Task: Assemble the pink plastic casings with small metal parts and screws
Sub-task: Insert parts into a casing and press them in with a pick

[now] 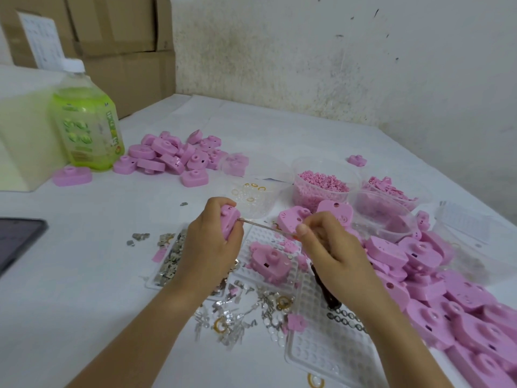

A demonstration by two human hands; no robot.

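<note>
— What are the hands doing?
— The left hand (212, 245) grips a casing (228, 221) above the table (84, 289). The right hand (333, 247) is curled round a screwdriver (263, 226), whose tip is at that casing.
— And the containers?
— The tub (321, 189) holds pink pellets, and the second tub (391, 189) beside it holds flat pink bits. The cup (251, 196) has a few gold rings. The tray (170, 259) by the left wrist holds metal clips. The dimpled tray (265, 236) carries a second casing (270, 261).

The white table (84, 275) carries pink casings (461, 312), a green bottle (86, 127), clear tubs (383, 214) and metal parts (170, 256).
</note>
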